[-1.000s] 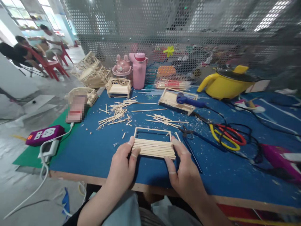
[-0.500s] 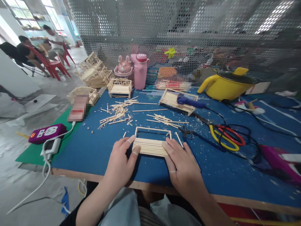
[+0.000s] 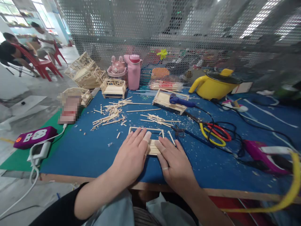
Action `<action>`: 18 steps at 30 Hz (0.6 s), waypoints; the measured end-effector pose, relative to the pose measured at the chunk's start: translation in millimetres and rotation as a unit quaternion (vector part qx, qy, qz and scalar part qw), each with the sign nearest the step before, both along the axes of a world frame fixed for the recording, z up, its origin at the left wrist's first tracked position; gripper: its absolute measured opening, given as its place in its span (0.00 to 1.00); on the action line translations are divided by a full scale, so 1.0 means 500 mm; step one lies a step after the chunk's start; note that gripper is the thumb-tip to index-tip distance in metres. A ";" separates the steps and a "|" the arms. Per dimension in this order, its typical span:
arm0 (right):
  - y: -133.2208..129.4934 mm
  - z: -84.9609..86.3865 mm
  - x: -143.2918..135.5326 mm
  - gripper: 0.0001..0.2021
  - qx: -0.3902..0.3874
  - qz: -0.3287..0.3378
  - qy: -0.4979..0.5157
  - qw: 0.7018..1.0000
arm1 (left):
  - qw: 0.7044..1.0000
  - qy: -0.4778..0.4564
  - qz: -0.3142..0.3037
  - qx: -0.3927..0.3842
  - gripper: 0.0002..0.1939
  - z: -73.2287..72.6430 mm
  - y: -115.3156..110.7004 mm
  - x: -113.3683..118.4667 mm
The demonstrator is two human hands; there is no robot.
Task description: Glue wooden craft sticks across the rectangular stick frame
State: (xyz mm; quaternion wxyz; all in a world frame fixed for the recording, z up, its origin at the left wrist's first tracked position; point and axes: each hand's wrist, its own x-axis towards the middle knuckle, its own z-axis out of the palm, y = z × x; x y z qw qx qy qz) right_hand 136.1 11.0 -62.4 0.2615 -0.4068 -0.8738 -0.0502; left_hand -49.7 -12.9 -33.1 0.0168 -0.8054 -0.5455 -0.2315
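On the blue tabletop in front of me lies a small panel of pale wooden sticks (image 3: 153, 148) set side by side, with a thin stick frame (image 3: 154, 129) rising behind it. My left hand (image 3: 131, 155) is laid flat across the panel's left part, fingers stretched out and pointing away from me, hiding that end. Spread fingers of my right hand (image 3: 176, 160) rest on the panel's right end, the thumb by its front edge. Pale wraps cover some fingertips. A short loose stick (image 3: 171, 138) lies just beyond my right hand.
Behind the panel are loose sticks (image 3: 156, 119), a stick pile (image 3: 113, 113) and a small wooden bed-like piece (image 3: 113, 88). A blue glue gun (image 3: 181, 100) rests on another. Pliers (image 3: 192, 136), red-and-yellow-handled scissors (image 3: 215, 135) and cables lie right; a yellow pot (image 3: 215, 86) stands behind.
My left hand has shifted from gripping the panel's left edge to lying flat across its top. The right hand keeps its place on the right end. The view has turned slightly right.
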 end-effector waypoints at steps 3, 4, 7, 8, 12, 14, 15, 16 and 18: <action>-0.004 0.009 0.002 0.17 -0.019 0.006 0.017 1.000 | 0.999 0.027 -0.008 -0.024 0.19 -0.015 0.021 0.015; -0.006 0.016 0.006 0.17 -0.036 0.013 0.025 0.999 | 0.999 0.028 -0.010 -0.025 0.19 -0.018 0.023 0.016; -0.016 0.049 0.038 0.20 -0.085 0.005 0.094 0.992 | 0.999 0.028 -0.014 -0.021 0.20 -0.022 0.024 0.013; -0.020 0.059 0.054 0.22 -0.093 -0.017 0.136 0.986 | 0.999 0.028 -0.014 -0.019 0.20 -0.022 0.022 0.013; -0.032 0.072 0.120 0.13 -0.064 -0.115 0.335 0.933 | 0.999 0.032 -0.014 -0.024 0.21 -0.023 0.019 0.013; -0.030 0.067 0.146 0.04 -0.061 -0.146 0.366 0.917 | 0.999 0.034 -0.013 -0.034 0.23 -0.022 0.019 0.014; -0.026 0.065 0.157 0.04 -0.068 -0.156 0.360 0.917 | 0.999 0.033 -0.013 -0.041 0.24 -0.018 0.020 0.014; -0.020 0.066 0.166 0.06 -0.078 -0.163 0.344 0.921 | 0.998 0.031 -0.012 -0.051 0.24 -0.012 0.022 0.014; 0.000 0.079 0.179 0.11 -0.081 -0.161 0.305 0.935 | 0.996 0.022 -0.008 -0.088 0.22 0.007 0.029 0.015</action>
